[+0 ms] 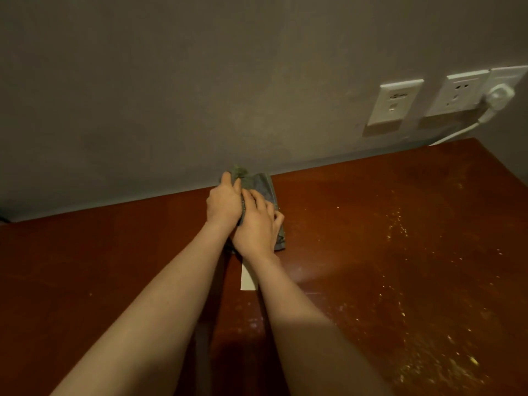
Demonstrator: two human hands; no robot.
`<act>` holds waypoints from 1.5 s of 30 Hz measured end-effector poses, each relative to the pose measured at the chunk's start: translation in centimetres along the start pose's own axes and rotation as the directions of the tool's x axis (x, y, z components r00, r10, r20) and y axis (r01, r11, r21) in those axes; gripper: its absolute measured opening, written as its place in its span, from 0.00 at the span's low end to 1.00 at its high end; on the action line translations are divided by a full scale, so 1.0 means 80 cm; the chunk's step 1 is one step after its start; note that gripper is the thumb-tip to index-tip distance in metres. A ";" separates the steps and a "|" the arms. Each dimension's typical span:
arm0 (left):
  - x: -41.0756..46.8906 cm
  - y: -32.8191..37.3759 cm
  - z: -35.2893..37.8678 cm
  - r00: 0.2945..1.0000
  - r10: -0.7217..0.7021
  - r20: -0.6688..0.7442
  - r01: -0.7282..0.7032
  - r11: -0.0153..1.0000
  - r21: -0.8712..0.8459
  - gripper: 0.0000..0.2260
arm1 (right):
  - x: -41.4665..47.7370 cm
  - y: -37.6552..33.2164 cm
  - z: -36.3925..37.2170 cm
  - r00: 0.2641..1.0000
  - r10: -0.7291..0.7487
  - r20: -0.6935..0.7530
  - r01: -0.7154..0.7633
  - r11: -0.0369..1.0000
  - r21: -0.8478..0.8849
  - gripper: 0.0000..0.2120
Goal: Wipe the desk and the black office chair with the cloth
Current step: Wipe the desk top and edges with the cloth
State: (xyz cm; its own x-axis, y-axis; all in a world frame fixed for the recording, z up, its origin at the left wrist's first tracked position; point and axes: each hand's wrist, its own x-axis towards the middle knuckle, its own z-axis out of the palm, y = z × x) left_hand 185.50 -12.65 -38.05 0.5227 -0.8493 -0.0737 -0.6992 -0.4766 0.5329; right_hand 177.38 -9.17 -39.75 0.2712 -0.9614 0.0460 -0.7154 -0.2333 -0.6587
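A grey-green cloth point(264, 185) lies bunched on the reddish-brown wooden desk point(371, 224), close to its back edge by the wall. My left hand point(224, 202) grips the cloth's far left part, fingers curled round a fold. Just to its right my right hand point(258, 224) lies on top of the cloth, thumb curled at its right edge, and covers much of it. The black office chair is out of sight.
Pale crumbs and dust point(397, 224) are scattered over the desk's right half down to the front right. A small white paper strip point(247, 278) lies under my right wrist. Wall sockets point(394, 101) and a white plug with cable point(498, 98) sit on the grey wall at right.
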 end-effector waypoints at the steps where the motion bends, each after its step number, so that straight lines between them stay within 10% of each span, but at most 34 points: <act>1: 0.005 0.003 0.004 1.000 0.012 -0.004 -0.012 1.000 0.008 0.14 | 0.006 0.003 -0.001 1.000 0.007 0.001 -0.007 1.000 0.001 0.29; 27: -0.029 0.266 0.168 0.930 0.280 0.239 -0.235 0.951 -0.201 0.14 | 0.044 0.222 -0.191 0.937 0.297 -0.185 -0.303 0.953 -0.002 0.31; 45: -0.113 0.195 0.011 0.977 0.175 0.122 -0.145 0.965 -0.219 0.18 | -0.056 0.081 -0.176 0.944 0.111 -0.311 -0.055 0.982 0.183 0.27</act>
State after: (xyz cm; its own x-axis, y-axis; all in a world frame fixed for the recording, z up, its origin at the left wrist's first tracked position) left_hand 169.41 -12.60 -29.78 0.3290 -0.9408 -0.0814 -0.6438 -0.2866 0.7095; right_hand 162.45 -8.47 -33.69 -0.0233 -0.9787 0.2040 -0.5988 -0.1498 -0.7868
